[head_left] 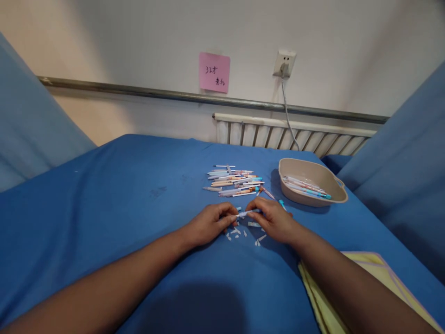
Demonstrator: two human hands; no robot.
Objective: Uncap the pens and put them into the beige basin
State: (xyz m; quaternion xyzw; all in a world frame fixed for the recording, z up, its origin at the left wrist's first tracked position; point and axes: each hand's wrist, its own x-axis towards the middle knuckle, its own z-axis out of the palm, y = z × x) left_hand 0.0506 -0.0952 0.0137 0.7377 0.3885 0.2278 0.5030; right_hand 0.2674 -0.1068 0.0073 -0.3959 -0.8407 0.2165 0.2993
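Note:
Between my two hands a slim pale pen point(245, 214) is held level, a little above the blue cloth. My left hand point(215, 220) pinches its left end with thumb and fingers. Around the right end, the fingers of my right hand point(270, 216) are closed. Small white plastic pieces point(237, 232) lie scattered on the cloth just below the hands. Beyond them is a loose pile of pens and pen parts point(236, 181), white, orange and light blue. Part of the held pen is hidden by my fingers.
A beige plastic basket point(339, 197) with several pens point(306, 186) inside stands at the right. Near my right forearm lies a folded yellow cloth point(375, 269). The blue-covered surface point(104, 195) meets a wall with a metal rail point(167, 93), radiator point(271, 132) and plugged-in cable point(287, 106).

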